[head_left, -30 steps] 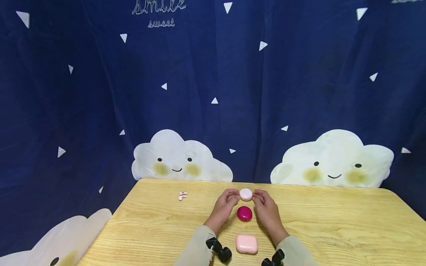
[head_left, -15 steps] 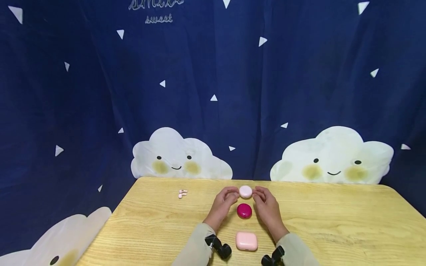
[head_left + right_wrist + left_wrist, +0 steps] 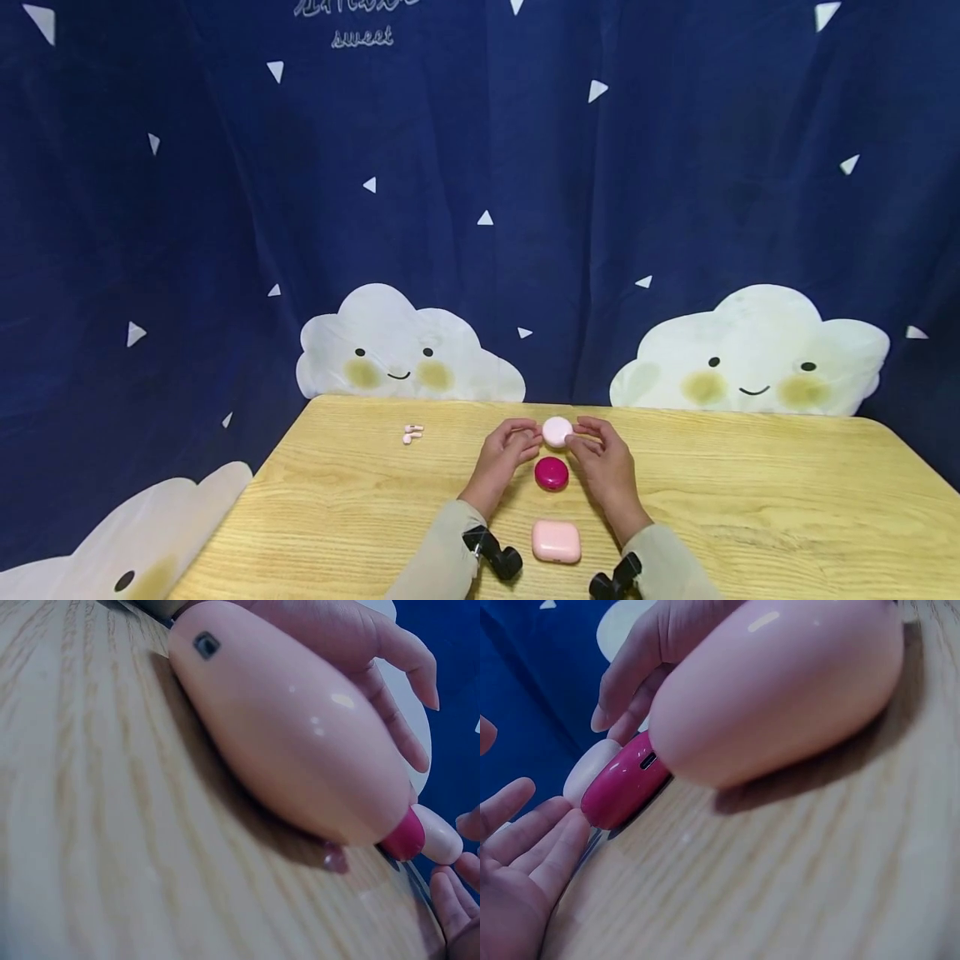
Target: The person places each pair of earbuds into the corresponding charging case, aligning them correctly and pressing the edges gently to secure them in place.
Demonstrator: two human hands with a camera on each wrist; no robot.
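A round, pale pink earbud case (image 3: 557, 432) sits between both hands near the table's far edge. My right hand (image 3: 606, 471) pinches its right side, thumb over the near rim and index finger behind. On the other side, my left hand (image 3: 504, 462) has its fingertips at the left edge; in the left wrist view its fingers (image 3: 536, 851) are fairly straight, thumb apart. Nearer me, between the wrists, rests a glossy magenta round case (image 3: 551, 473). A larger, pink rounded-rectangular earbud case (image 3: 557, 542) lies between the forearms and fills much of both wrist views.
Two small pink earbuds (image 3: 412, 434) lie on the wooden table (image 3: 337, 500) at the far left. Behind the table hangs a dark blue curtain (image 3: 420, 183) with white triangles and smiling clouds. Black wrist mounts (image 3: 492, 553) sit on the sleeves.
My right thumb has come onto the near rim of the pale pink case, which now shows slightly more of its face. The view has tilted slightly down; the other cases have stayed put.
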